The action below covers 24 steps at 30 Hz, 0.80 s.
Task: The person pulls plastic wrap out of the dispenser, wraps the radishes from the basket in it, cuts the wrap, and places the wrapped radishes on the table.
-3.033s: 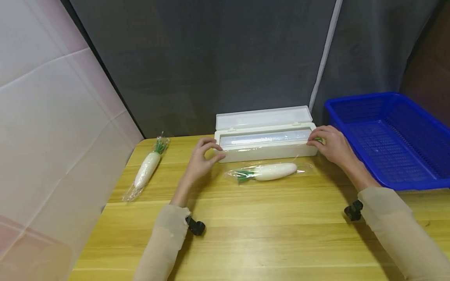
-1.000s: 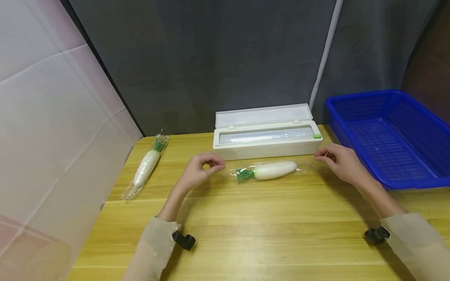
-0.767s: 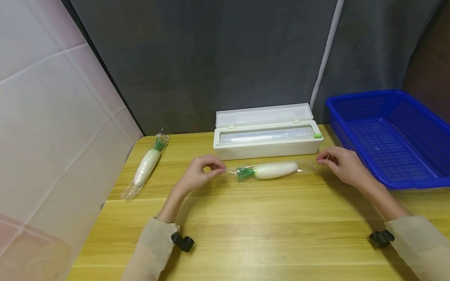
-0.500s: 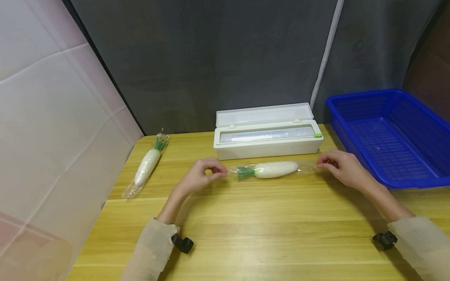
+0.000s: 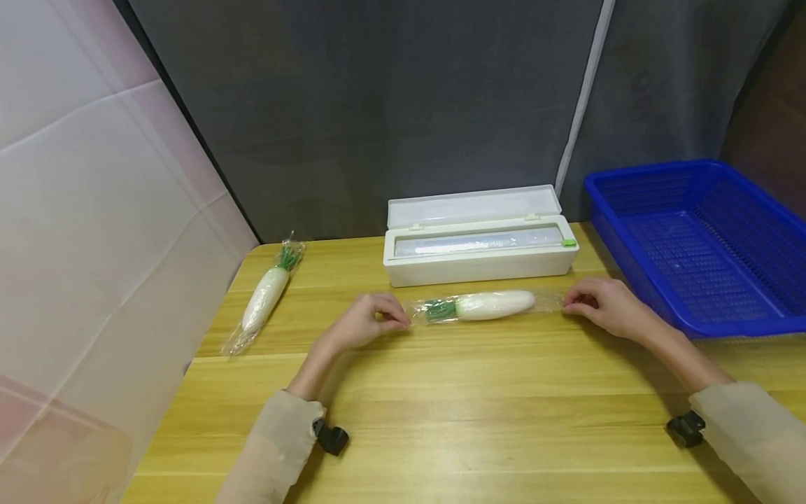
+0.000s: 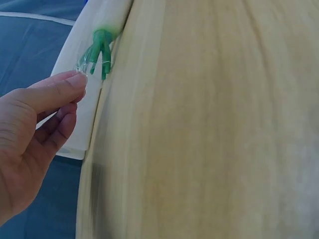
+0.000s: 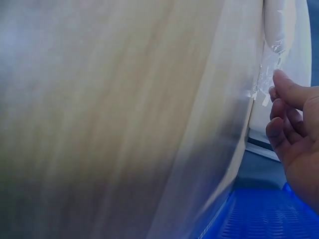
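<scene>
A white radish (image 5: 495, 306) with green leaves lies crosswise on the table in clear plastic wrap (image 5: 546, 301), leaves to the left. My left hand (image 5: 371, 322) pinches the wrap's left end between thumb and fingers, just past the leaves (image 6: 101, 50). At the other end, beyond the root's tip, my right hand (image 5: 607, 306) pinches the wrap; the right wrist view shows the crinkled film (image 7: 264, 79) by the thumb and fingertips. Right behind the radish stands a white wrap dispenser (image 5: 481, 266), its lid (image 5: 475, 206) up, with a green slider (image 5: 569, 243) at the right end.
Another wrapped radish (image 5: 264, 299) lies slanted at the table's left edge. A blue plastic basket (image 5: 699, 322) stands at the right, close to my right hand. The wooden table (image 5: 478, 420) ends at a grey curtain (image 5: 352, 126) behind the dispenser.
Both hands have come from the dispenser down to the wrap's ends beside the radish. The green slider, earlier at my right fingers, now sits alone. The wrap ends look gathered narrower.
</scene>
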Available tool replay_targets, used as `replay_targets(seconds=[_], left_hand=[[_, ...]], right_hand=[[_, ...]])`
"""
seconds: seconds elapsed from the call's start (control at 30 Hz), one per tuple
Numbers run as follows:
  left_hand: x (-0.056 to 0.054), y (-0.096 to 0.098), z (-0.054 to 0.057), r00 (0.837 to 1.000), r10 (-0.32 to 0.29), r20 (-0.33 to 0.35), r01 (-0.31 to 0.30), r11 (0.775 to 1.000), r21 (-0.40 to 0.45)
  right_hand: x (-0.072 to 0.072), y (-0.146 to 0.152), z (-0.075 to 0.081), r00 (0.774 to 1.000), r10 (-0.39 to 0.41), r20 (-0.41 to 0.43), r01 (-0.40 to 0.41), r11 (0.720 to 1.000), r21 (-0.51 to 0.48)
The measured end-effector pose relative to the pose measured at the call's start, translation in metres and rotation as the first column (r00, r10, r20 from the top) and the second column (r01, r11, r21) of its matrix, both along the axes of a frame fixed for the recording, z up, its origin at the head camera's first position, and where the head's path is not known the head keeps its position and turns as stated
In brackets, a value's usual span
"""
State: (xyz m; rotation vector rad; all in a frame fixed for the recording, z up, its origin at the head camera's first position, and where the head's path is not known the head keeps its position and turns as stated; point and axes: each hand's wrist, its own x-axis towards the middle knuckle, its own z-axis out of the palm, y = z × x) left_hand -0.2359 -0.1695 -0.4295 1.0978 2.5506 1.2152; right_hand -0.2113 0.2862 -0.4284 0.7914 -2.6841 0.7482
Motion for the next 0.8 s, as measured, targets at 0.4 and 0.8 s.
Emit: replay_targets(seconds=[0.4,0.8], left_hand=[[-0.010,0.010,-0.003,0.989,0.040,-0.143,-0.060,0.989,-0.137],[-0.012,0.016,-0.003,0.982,0.075,-0.171,-0.105,0.979,-0.173]], right_hand=[[-0.009,-0.002,-0.004,0.994,0.001,0.106,-0.004,0.999,0.034],[-0.011,-0.004,-0.001,0.979,0.008,0.203,-0.019,0.998,0.055]])
